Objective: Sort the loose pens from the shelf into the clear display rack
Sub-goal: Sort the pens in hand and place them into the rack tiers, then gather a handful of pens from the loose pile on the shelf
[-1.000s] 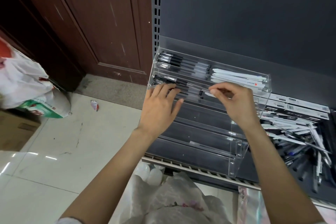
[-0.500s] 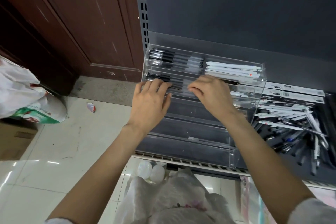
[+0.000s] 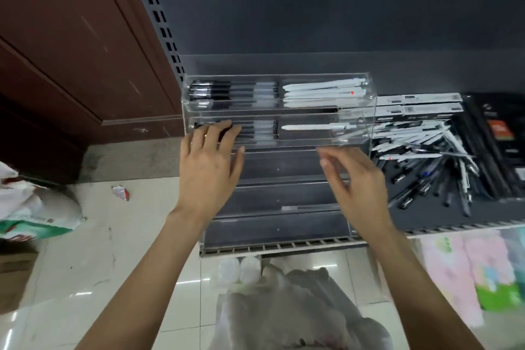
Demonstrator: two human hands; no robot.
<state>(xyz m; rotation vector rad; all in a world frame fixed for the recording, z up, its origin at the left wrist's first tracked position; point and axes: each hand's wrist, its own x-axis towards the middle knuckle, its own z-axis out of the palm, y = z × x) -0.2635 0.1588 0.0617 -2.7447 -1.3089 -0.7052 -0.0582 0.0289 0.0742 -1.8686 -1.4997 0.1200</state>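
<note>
While left hand (image 3: 208, 170) lies flat on clear rack (image 3: 356, 148), right hand (image 3: 359, 190) loose, empty.

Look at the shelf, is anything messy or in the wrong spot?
Yes. The loose pens lie in a crisscrossed heap on the shelf right of the clear rack, not lined up like the ones inside. A crumpled scrap also litters the floor.

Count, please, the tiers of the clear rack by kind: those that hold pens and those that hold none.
Tiers holding black pens and white pens: 2
Tiers with no pens visible: 3
Total tiers in the clear display rack: 5
</note>
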